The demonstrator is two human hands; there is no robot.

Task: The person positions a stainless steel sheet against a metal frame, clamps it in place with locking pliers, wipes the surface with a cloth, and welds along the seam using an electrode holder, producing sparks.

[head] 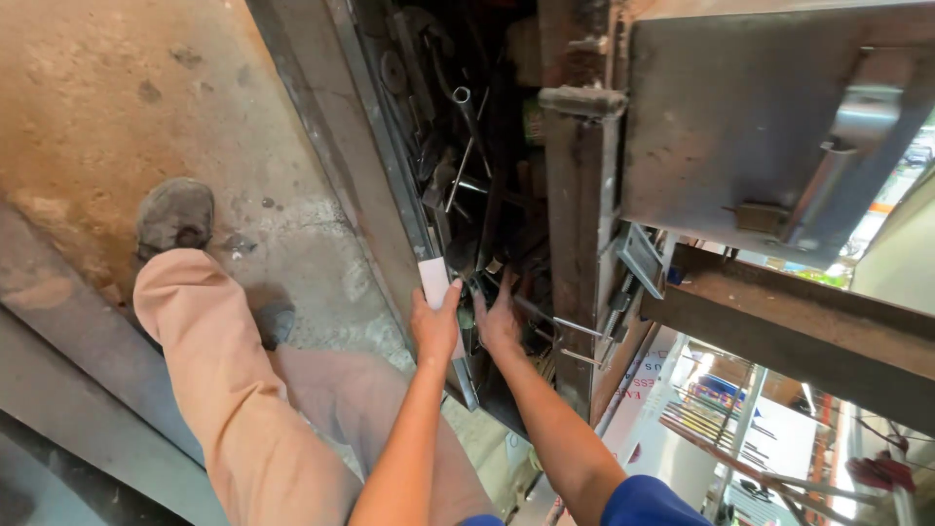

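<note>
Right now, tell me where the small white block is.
In the head view, the small white block sits just left of centre, held by the left hand against the edge of the metal tool bin, beside the right hand.

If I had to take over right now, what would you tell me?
Left hand: grips the edge of the metal drawer, next to a white card.
Right hand: inside the drawer, fingers spread on the pile of tools; whether it grips one is hidden.
Done: drawer stands open.
Left: nothing lifted out yet. Wrenches and rods lie tangled, so feel carefully.
</note>
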